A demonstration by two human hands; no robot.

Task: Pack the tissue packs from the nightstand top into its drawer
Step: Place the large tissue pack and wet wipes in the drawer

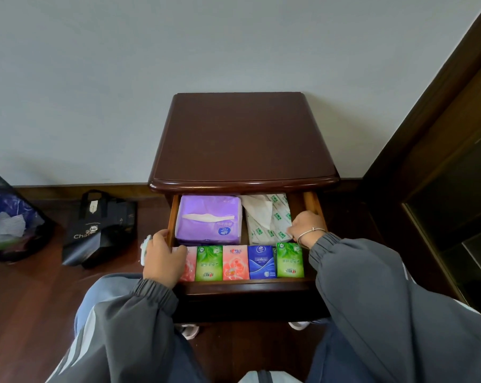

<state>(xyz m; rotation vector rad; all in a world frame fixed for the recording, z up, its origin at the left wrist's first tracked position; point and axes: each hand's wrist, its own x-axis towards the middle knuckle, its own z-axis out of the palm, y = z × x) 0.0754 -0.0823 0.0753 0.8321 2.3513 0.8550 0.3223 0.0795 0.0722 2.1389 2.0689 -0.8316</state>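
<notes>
The dark wooden nightstand top [242,139] carries nothing. Below it the drawer [244,283] stands pulled out. At the drawer's back lie a purple tissue pack [209,219] and a white-and-green tissue pack [267,225]. Along its front sits a row of small packs: pink [190,269], green [209,262], pink [235,262], blue [262,262], green [289,259]. My left hand [162,258] covers the leftmost pink pack with its fingers curled over it and the thumb by the drawer's left wall. My right hand [305,225], fingers curled, pinches the right edge of the white-and-green pack.
A black tote bag [101,228] and a mesh waste bin [10,217] stand on the wooden floor to the left. A dark wooden cabinet [441,189] rises close on the right. The wall is right behind the nightstand. My knees are just in front of the drawer.
</notes>
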